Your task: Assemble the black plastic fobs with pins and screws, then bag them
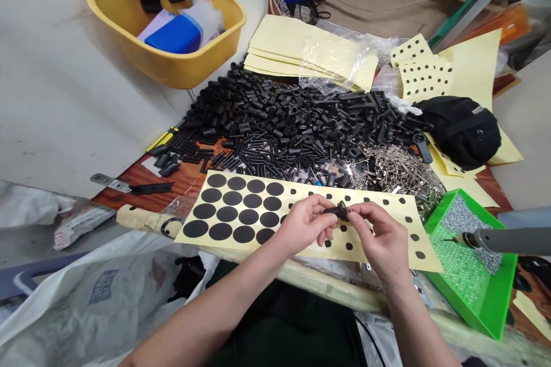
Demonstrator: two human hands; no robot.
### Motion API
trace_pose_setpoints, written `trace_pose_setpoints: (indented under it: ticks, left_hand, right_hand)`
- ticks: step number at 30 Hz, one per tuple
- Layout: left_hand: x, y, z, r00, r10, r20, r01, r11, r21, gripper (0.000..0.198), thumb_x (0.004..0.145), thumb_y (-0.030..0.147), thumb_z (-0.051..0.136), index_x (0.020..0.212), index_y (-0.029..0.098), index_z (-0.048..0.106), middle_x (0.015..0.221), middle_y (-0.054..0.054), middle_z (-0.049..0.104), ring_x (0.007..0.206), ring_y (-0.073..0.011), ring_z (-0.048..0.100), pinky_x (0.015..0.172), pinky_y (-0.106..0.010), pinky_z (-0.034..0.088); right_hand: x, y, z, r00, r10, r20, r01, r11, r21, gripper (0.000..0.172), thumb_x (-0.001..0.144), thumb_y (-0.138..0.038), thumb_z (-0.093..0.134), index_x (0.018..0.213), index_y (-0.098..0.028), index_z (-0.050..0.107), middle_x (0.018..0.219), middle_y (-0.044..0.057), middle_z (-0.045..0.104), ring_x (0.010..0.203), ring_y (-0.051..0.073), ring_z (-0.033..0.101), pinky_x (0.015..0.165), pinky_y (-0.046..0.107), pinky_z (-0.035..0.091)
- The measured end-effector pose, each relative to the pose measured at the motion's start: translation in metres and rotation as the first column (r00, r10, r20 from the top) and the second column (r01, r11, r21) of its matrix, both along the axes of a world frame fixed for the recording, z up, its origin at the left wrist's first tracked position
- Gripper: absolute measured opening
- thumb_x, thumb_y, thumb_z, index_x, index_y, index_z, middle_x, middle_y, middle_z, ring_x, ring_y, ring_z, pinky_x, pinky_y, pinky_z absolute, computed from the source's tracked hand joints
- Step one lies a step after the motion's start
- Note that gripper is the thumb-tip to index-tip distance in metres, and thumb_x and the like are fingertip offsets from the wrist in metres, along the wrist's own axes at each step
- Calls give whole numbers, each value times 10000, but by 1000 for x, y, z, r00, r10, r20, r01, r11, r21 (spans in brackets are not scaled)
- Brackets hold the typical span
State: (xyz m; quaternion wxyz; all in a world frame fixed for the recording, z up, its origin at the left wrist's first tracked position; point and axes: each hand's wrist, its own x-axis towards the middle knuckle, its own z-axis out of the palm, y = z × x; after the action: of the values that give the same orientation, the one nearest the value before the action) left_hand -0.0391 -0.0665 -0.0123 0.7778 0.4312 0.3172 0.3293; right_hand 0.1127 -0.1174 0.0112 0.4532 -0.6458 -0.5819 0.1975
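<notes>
My left hand [303, 223] and my right hand [381, 235] meet over a yellow backing sheet [301, 189] that carries large and small black round stickers. Both hands pinch a small black plastic part [340, 211] between thumb and fingertips, each from its own side. The fingers of both hands are curled closed on it. Behind the sheet lies a big heap of black plastic parts [293, 120], and a smaller heap of silver metal pieces [396, 169] lies to its right.
A green tray [501, 304] of small screws sits at the right, with a grey powered screwdriver [508, 239] hanging over it. A yellow bin [172, 69] stands at the back left, a black pouch [462, 129] at the back right, more yellow sheets [293, 46] behind the heap, and a white plastic bag [94, 298] near left.
</notes>
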Motion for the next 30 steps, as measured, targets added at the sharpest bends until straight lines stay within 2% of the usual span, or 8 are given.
trace_pose_setpoints:
  ticks: [2, 6, 11, 16, 20, 23, 26, 30]
  left_hand:
    - [0, 1, 0, 999, 19, -35, -19, 1000, -4, 163, 735, 226, 619, 834, 146, 517, 589, 37, 564, 412, -72, 510, 361, -172, 349]
    - [0, 0, 2, 996, 36, -85, -35, 999, 12, 143, 728, 188, 620, 833, 146, 533, 556, 53, 544, 394, -51, 462, 380, -166, 320]
    - [0, -3, 2, 989, 79, -129, -59, 986, 153, 82, 742, 180, 595, 793, 159, 534, 626, 33, 540, 522, -82, 502, 505, -206, 395]
    - [-3, -7, -1, 947, 176, -270, -12, 857, 516, 51, 820, 169, 503, 827, 174, 553, 684, 17, 546, 571, -99, 472, 552, -227, 374]
    - [-3, -7, -2, 926, 240, -293, 3, 768, 640, 95, 848, 171, 462, 805, 173, 546, 740, -15, 578, 642, -127, 507, 611, -258, 394]
    - [-1, -6, -1, 957, 201, -208, -72, 862, 502, 56, 822, 173, 491, 837, 174, 545, 727, -7, 566, 655, -127, 528, 624, -254, 420]
    - [0, -4, 1, 985, 167, -43, -157, 970, 187, 87, 770, 187, 557, 852, 165, 533, 722, 1, 570, 636, -112, 542, 608, -238, 440]
    - [-2, 0, 2, 985, 167, 53, -166, 986, -12, 165, 727, 219, 637, 844, 157, 539, 688, 19, 576, 525, -68, 502, 517, -202, 387]
  right_hand:
    - [4, 1, 1, 998, 53, -15, -53, 998, -43, 126, 797, -304, 656, 862, -197, 670, 832, 58, 669, 764, 186, 621, 703, 339, 527]
    - [12, 4, 1, 983, 165, -74, -174, 976, -130, 372, 753, -320, 719, 1106, -223, 653, 1054, 87, 670, 923, 215, 641, 811, 384, 548]
    - [12, 5, -4, 982, 149, -114, -167, 971, -171, 288, 728, -343, 741, 989, -223, 713, 1005, 82, 695, 896, 226, 664, 816, 400, 560]
    - [1, 4, -5, 956, -6, -292, -66, 970, -236, 310, 664, -365, 769, 905, -179, 714, 854, 81, 727, 772, 212, 683, 754, 388, 584]
    - [-8, 2, -2, 917, -136, -375, 18, 953, -302, 323, 630, -385, 784, 850, -162, 706, 773, 74, 727, 689, 200, 682, 684, 368, 597]
    - [-15, 2, -1, 900, -156, -407, 48, 964, -263, 332, 632, -377, 787, 873, -167, 702, 800, 75, 733, 702, 201, 687, 692, 370, 599]
    - [-22, 2, 0, 904, -109, -414, 39, 984, -175, 371, 672, -360, 767, 988, -182, 687, 920, 89, 732, 822, 218, 691, 761, 385, 592]
    - [-23, 3, 0, 933, -90, -348, 69, 995, -72, 383, 714, -340, 741, 1059, -193, 666, 984, 102, 717, 896, 227, 682, 833, 404, 569]
